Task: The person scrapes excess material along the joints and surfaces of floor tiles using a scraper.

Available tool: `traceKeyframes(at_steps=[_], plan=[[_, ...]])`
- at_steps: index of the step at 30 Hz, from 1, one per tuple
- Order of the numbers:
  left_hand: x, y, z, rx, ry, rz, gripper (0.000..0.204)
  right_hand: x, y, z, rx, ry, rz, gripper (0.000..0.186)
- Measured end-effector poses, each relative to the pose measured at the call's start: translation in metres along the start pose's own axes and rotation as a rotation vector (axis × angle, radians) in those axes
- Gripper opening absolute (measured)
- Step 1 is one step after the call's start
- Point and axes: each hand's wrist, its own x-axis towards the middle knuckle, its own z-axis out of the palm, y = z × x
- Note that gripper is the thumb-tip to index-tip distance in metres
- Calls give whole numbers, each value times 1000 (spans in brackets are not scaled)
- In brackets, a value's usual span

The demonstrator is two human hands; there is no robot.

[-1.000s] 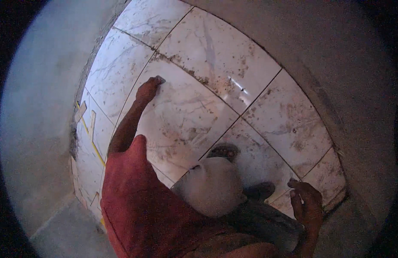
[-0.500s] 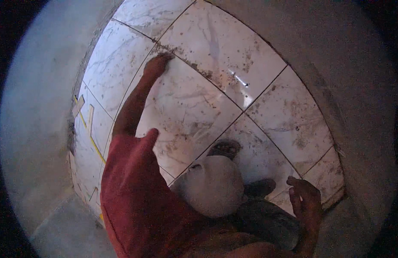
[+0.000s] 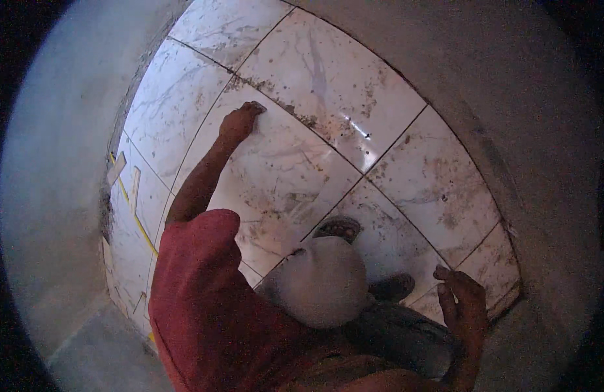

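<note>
My left hand (image 3: 240,122) reaches far forward, fingers curled, and presses on the dirty joint (image 3: 295,117) between two white marble-look floor tiles (image 3: 282,176). A small dark bit shows at its fingertips; I cannot tell what it is. My right hand (image 3: 462,300) rests low at the right, near the edge of the tiled floor, with its fingers loosely apart and nothing clearly in it. A red sleeve (image 3: 204,294) covers my left upper arm. My grey-trousered knee (image 3: 321,281) is bent between the two hands.
Bare grey cement walls (image 3: 60,196) curve around the tiled patch on the left and right. Dark sandals (image 3: 338,227) stand on the tiles by my knee. Yellow strips and tile offcuts (image 3: 129,196) lie along the left wall. Brown mortar specks cover the tiles.
My left hand has shifted along the tile joint, away from me and slightly right, and its fingers have curled in. My right hand has stayed where it was.
</note>
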Motion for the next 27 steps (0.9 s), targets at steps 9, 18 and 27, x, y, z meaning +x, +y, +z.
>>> traceKeyframes(at_steps=[9, 18, 27], plan=[[3, 22, -2, 45, -14, 26, 35, -3, 4, 3, 3, -28, -84, 22], [11, 32, -10, 63, 34, 14, 39, -9, -4, 1, 8, 31, -94, 21], [4, -95, 26, 24, 198, -27, 33, -13, -2, 2, -26, 31, 18, 22]])
